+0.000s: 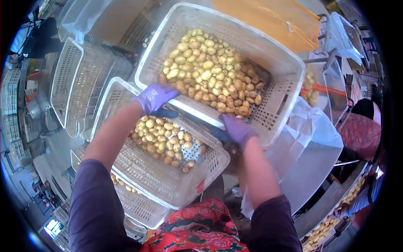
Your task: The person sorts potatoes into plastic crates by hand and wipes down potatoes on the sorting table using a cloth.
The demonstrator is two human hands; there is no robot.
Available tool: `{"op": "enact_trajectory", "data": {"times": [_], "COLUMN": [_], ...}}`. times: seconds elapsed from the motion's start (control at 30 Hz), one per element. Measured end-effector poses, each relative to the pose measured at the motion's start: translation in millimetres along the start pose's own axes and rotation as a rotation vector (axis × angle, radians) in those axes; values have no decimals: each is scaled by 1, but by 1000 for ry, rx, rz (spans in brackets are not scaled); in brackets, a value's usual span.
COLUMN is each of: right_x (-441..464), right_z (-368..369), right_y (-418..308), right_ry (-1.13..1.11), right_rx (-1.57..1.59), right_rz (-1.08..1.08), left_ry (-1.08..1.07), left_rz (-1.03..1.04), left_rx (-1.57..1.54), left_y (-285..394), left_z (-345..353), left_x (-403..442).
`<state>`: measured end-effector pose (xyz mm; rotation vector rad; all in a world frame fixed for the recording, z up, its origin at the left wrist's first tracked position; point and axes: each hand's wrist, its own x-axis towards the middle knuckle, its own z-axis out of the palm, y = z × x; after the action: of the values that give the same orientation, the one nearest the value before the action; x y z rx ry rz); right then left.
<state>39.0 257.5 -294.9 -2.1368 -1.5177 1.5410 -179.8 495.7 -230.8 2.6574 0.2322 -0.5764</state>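
A large white plastic crate holds a heap of small yellow-brown round produce. My left hand, in a purple glove with dark fingertips, is closed on the near rim of this crate at its left part. Farther right on the same rim, my right hand grips it, also in a purple glove, with its fingers partly under the edge. Directly below, nearer my body, a second white crate holds a smaller amount of the same produce.
Empty crates stand at the left. Another crate lies under the near one. Clear plastic sheeting hangs at the right. At the lower right, a co-worker's hand is beside a trough of produce.
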Motion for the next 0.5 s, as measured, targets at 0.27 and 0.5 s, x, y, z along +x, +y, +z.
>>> {"op": "enact_trajectory", "data": {"times": [0.27,0.5], "right_x": [173,300], "right_z": [-105,-83], "right_y": [-61,-121], "right_ry": [496,400], "right_rx": [-331,-537], "right_rz": [-89,-294], "left_ry": [321,273], "left_rz": [63,32], "left_rx": [74,36], "left_y": [-10,-18], "left_z": [24,25], "left_x": [0,2]}}
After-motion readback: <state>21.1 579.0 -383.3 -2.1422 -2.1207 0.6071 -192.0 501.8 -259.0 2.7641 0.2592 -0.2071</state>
